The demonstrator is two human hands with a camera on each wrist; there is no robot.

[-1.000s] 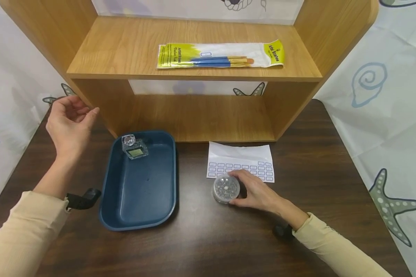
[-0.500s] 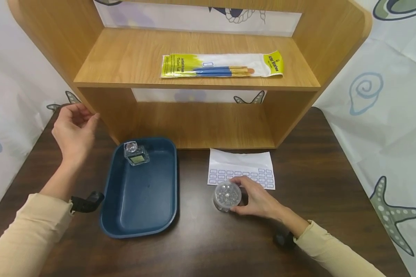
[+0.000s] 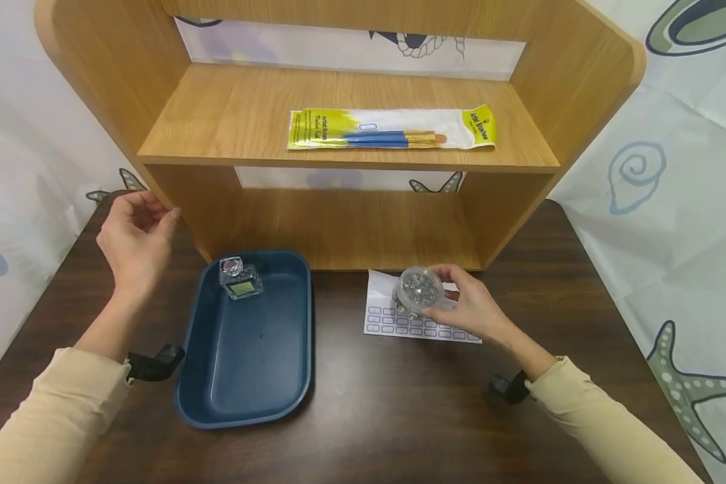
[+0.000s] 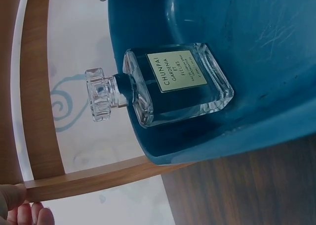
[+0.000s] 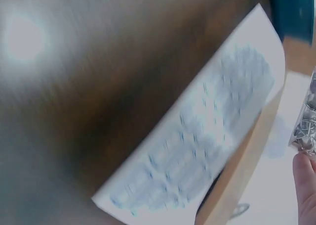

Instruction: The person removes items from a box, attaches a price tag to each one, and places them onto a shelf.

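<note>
Where patterned white cloth (image 3: 659, 269) flanks the dark surface (image 3: 363, 417), the right hand (image 3: 475, 306) grips a clear jar (image 3: 420, 289); whether the left hand (image 3: 136, 243) grips the shelf (image 3: 351, 228), I cannot tell.

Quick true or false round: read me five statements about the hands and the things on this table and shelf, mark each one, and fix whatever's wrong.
1. The right hand holds a clear round container. True.
2. The left hand grips the glass bottle. False: it is beside the wooden shelf unit, apart from the glass bottle.
3. The packaged brushes lie on the wooden shelf unit. True.
4. The printed sheet lies inside the blue tray. False: it lies on the table.
5. The glass bottle is in the blue tray. True.
</note>
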